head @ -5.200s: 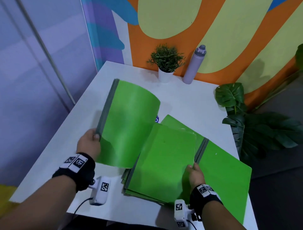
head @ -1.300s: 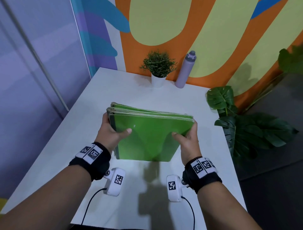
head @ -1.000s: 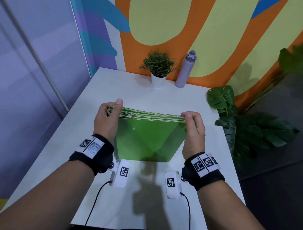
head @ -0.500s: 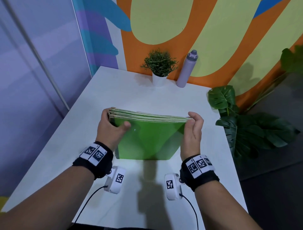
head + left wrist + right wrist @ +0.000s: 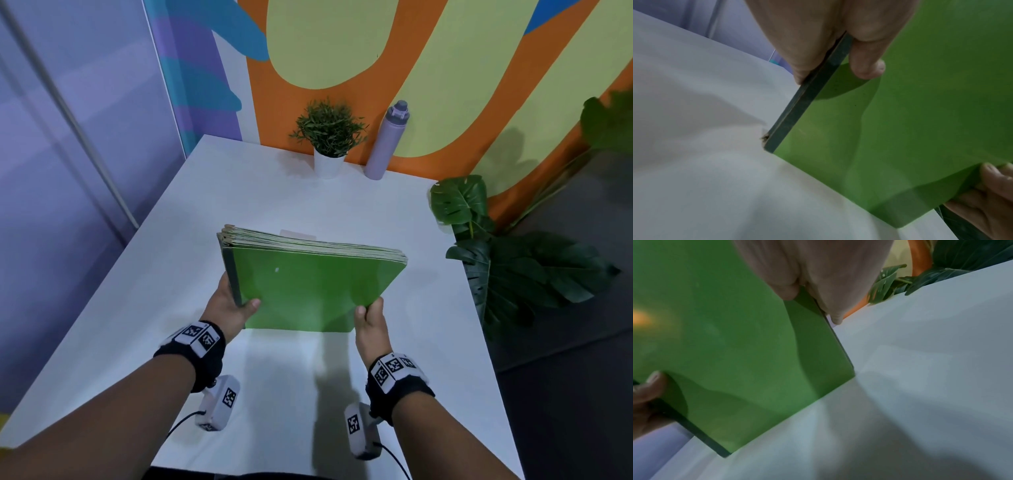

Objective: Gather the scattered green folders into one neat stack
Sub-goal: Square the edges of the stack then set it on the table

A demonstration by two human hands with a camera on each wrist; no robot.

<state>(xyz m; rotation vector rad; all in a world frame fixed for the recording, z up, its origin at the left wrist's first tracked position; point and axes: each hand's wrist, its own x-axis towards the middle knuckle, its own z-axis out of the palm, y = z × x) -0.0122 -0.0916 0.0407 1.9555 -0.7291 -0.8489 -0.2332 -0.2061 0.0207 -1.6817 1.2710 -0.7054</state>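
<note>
You hold the gathered green folders (image 5: 308,291) on edge on the tabletop (image 5: 274,198), tilted toward you. Your left hand (image 5: 229,305) pinches the lower spine corner and your right hand (image 5: 370,322) the opposite lower corner, thumbs in front. This grip likely serves to square the bottom edges.

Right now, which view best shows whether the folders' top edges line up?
Head view: the stack's layered top edges show, nearly flush. Both wrist views show only the green front cover, lower corners and thumbs.
</note>
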